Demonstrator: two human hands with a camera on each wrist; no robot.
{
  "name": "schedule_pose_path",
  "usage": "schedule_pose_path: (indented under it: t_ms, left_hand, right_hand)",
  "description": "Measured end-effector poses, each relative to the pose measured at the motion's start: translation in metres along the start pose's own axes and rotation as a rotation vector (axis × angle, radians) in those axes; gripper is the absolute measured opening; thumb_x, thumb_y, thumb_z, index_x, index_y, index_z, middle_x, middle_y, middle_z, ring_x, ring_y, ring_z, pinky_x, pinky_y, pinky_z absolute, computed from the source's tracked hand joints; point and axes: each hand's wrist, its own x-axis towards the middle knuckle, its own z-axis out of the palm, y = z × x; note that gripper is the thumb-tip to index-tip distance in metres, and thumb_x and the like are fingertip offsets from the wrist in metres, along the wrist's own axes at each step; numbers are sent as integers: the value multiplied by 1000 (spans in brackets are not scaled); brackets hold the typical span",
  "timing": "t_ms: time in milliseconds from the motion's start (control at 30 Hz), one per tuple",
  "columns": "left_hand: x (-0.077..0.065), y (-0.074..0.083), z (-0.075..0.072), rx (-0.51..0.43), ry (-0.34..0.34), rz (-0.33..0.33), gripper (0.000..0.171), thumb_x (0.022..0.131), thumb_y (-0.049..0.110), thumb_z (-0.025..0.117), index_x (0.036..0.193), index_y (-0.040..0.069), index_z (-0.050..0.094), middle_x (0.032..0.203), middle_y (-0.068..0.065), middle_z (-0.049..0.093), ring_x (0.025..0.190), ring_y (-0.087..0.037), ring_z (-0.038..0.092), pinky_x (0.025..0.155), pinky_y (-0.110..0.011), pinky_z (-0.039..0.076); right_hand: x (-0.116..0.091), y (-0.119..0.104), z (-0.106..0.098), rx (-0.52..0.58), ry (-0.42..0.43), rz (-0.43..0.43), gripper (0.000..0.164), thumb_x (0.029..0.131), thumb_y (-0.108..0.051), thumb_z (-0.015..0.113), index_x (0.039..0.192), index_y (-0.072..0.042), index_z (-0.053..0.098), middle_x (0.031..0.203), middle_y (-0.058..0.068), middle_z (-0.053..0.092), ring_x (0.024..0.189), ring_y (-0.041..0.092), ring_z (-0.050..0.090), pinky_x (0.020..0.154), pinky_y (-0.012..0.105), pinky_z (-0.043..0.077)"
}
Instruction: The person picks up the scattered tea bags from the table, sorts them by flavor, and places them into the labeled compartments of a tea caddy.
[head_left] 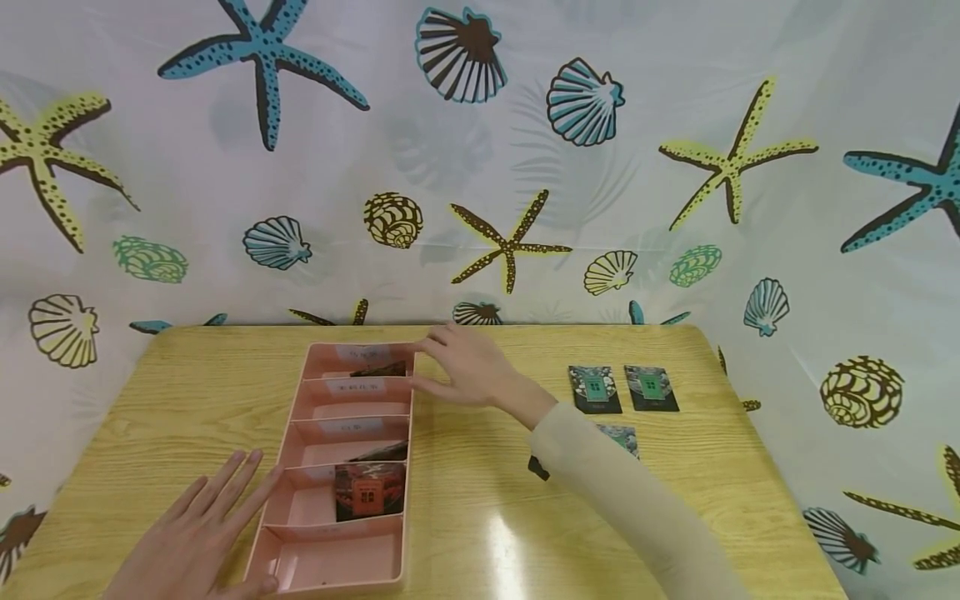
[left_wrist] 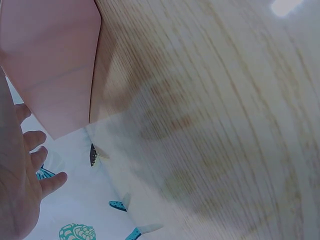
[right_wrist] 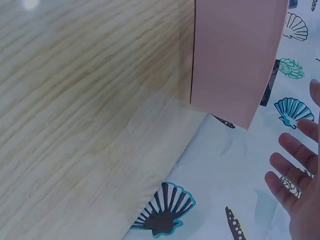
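A pink divided box (head_left: pixel 341 562) stands on the table, its compartments in a row from front to back, with white labels on several dividers. A packet with a red label (head_left: pixel 367 492) leans in the second compartment from the front. Dark packets are partly visible in the middle compartment and the farthest one. My left hand (head_left: pixel 197 533) lies spread along the box's left side near the front, fingertips by its wall. My right hand (head_left: pixel 472 367) reaches to the far right edge of the box, fingers extended and holding nothing visible; its fingers (right_wrist: pixel 292 155) also look loosely straight in the right wrist view.
To the right on the wooden table (head_left: pixel 480 517) lie two dark packets with green labels, one left (head_left: pixel 595 389) and one right (head_left: pixel 651 388). Another packet (head_left: pixel 621 437) and a black object (head_left: pixel 537 468) are partly hidden by my right sleeve. A patterned curtain (head_left: pixel 525 167) hangs behind.
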Motion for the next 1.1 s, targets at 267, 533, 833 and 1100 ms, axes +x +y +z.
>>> schedule_pose_path:
  t_ms: [267, 533, 833, 1100]
  left_hand:
    - [1, 0, -2, -5, 2, 0, 122, 76, 84, 69, 171, 26, 19, 177, 14, -13, 162, 0, -22, 127, -16, -22]
    - [0, 0, -2, -12, -1, 4, 120, 76, 84, 69, 171, 26, 21, 178, 14, -11, 162, -1, -21, 126, -15, -22]
    - [0, 0, -2, 0, 2, 6, 121, 77, 84, 69, 171, 26, 19, 177, 14, -12, 163, -2, -21, 127, -17, -21]
    - [0, 1, -2, 2, -11, -3, 122, 77, 85, 68, 171, 27, 18, 177, 15, -14, 162, -1, -22, 127, -17, -22]
  right_hand:
    - [-36, 8, -4, 58, 27, 27, 60, 102, -61, 57, 146, -20, 61, 132, 2, 69, 125, 21, 65, 110, 38, 53]
    - [-75, 19, -1, 81, 4, 70, 66, 100, -63, 57, 149, -19, 59, 135, 4, 68, 124, 24, 64, 107, 41, 55]
    - [-124, 35, 2, 76, 23, 116, 73, 96, -66, 61, 152, -19, 57, 135, 4, 67, 120, 25, 66, 97, 45, 59]
    - [-165, 54, 7, 79, 41, 136, 68, 95, -61, 67, 149, -20, 59, 130, 2, 68, 115, 22, 67, 94, 43, 59]
